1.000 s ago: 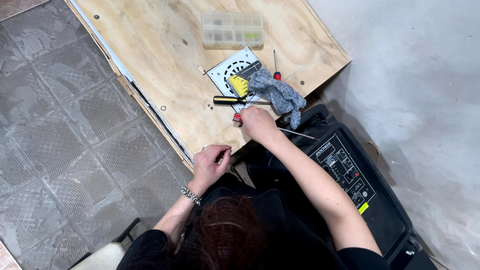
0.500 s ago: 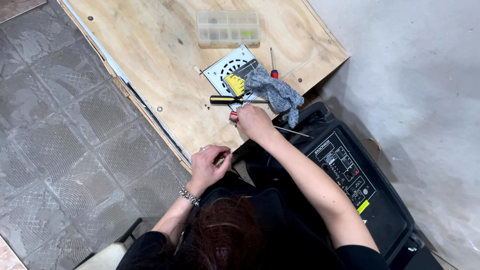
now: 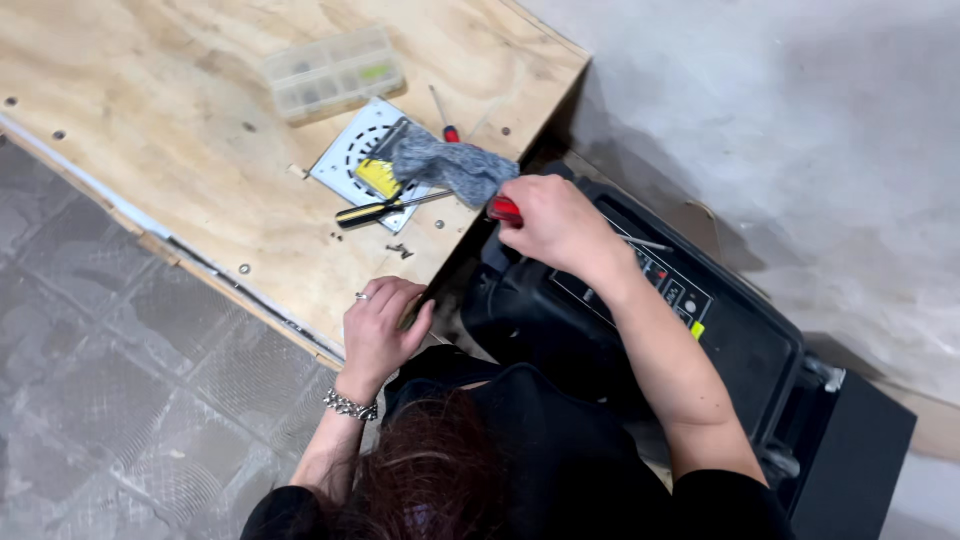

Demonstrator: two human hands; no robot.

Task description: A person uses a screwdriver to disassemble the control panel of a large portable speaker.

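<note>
My right hand (image 3: 558,228) is closed around a red-handled screwdriver (image 3: 503,209). Its thin shaft (image 3: 648,243) pokes out past the hand, over the top of a black box with a control panel (image 3: 690,330). The hand hovers just right of a grey cloth (image 3: 455,165) at the corner of a plywood board (image 3: 170,140). My left hand (image 3: 380,325) rests on the board's near edge with its fingers curled. Whether it holds anything is hidden.
On the board lie a white square vent plate (image 3: 350,150) with a yellow item (image 3: 378,177) on it, a black-and-yellow screwdriver (image 3: 380,210), a small red screwdriver (image 3: 446,122), a clear compartment box (image 3: 330,70) and a few loose screws (image 3: 400,250). Grey tiled floor (image 3: 120,400) lies to the left.
The view has closed in and shifted. My right hand, still holding the red-handled screwdriver, has come off the board's edge to over the black box. My left hand has stayed put.
</note>
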